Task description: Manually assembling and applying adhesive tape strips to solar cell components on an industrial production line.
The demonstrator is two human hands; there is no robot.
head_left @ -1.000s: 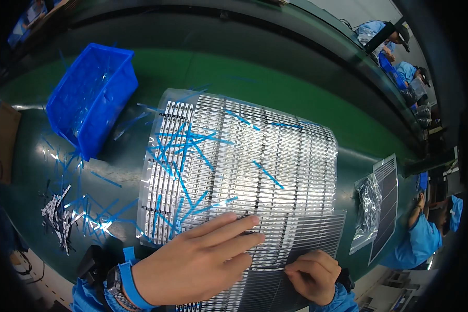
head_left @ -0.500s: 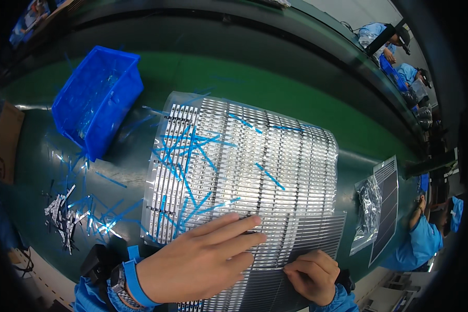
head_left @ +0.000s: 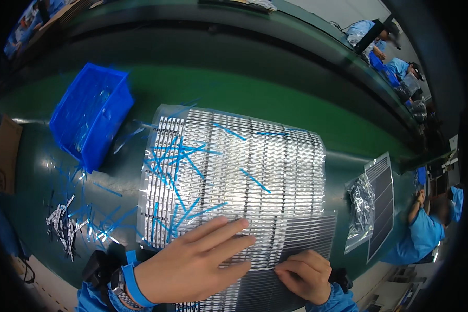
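A large clear-backed sheet (head_left: 234, 171) covered in rows of narrow white strips, like LED strips with small dark marks, lies across the bench in front of me. My left hand (head_left: 197, 260) rests on its near part, palm down and fingers spread, holding nothing. Beside it, my right hand (head_left: 307, 275) is closed in a pinch at the end of a thin pale strip (head_left: 262, 269). Around that hand the sheet's dark striped backing (head_left: 309, 234) shows, without white strips on it. Loose blue film slivers (head_left: 255, 180) lie scattered over the sheet, mostly at its left.
A blue plastic bin (head_left: 91, 117) with clear scraps inside stands at the far left. Below it are a pile of silvery strips (head_left: 65, 226) and more blue slivers. At the right lie a crumpled clear bag (head_left: 360, 208) and a dark striped sheet (head_left: 382, 203). Co-workers sit further right.
The whole view has shifted a little, so the sheet and both hands sit slightly further left in the picture. Against the sheet, my hands have hardly moved.
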